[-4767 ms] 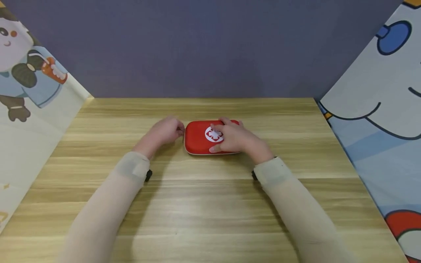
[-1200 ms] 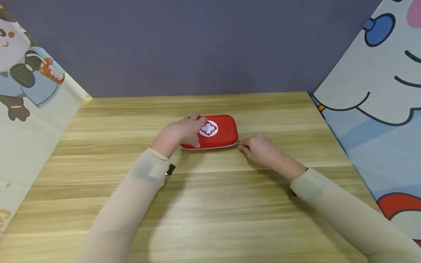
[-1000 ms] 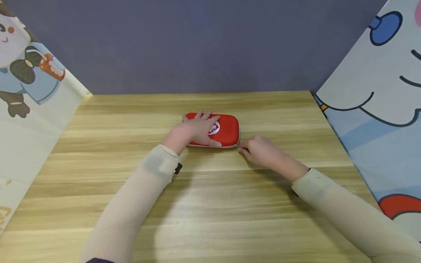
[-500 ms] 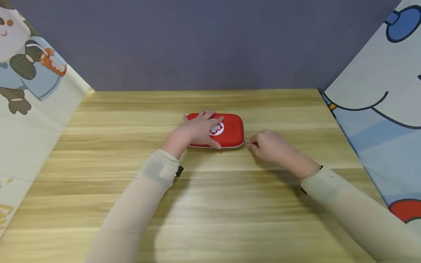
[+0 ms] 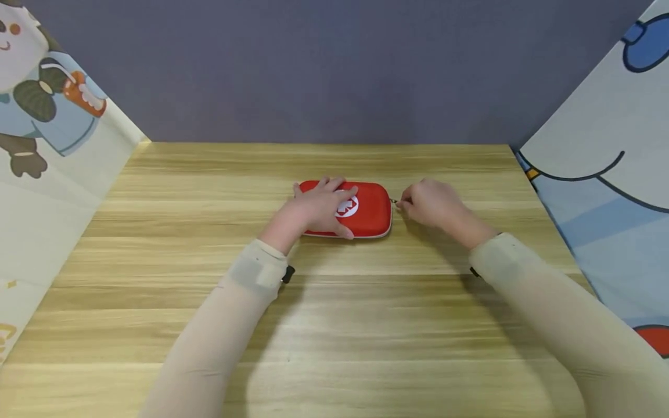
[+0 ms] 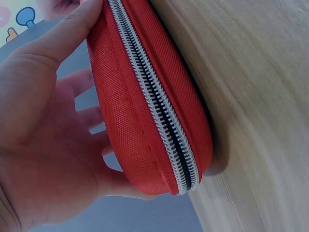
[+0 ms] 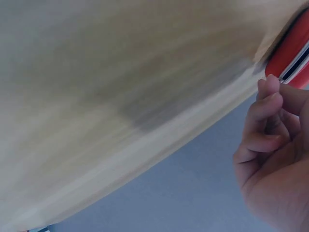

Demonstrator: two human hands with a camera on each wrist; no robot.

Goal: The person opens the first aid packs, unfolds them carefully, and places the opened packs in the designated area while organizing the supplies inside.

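Observation:
A red zip case (image 5: 368,210) with a white emblem (image 5: 346,206) lies flat on the table. My left hand (image 5: 321,210) rests spread over its left part, thumb at the near edge and fingers across the lid, partly covering the emblem. In the left wrist view, the silver zipper teeth (image 6: 159,104) are parted along the near side, with a dark gap between them. Just off the case's right end, my right hand (image 5: 431,203) pinches the small zipper pull (image 5: 394,201) between thumb and index finger. The right wrist view also shows parted zipper (image 7: 294,65) beside these fingertips.
The wood-grain table (image 5: 334,325) ends at a grey-blue back panel (image 5: 324,69). Cartoon-printed panels stand at the left (image 5: 52,191) and right (image 5: 617,232).
Earlier, the right hand rested on the lid and the left hand was at the left end. They then swapped roles, and the right hand took the pull from the near right corner up the right end.

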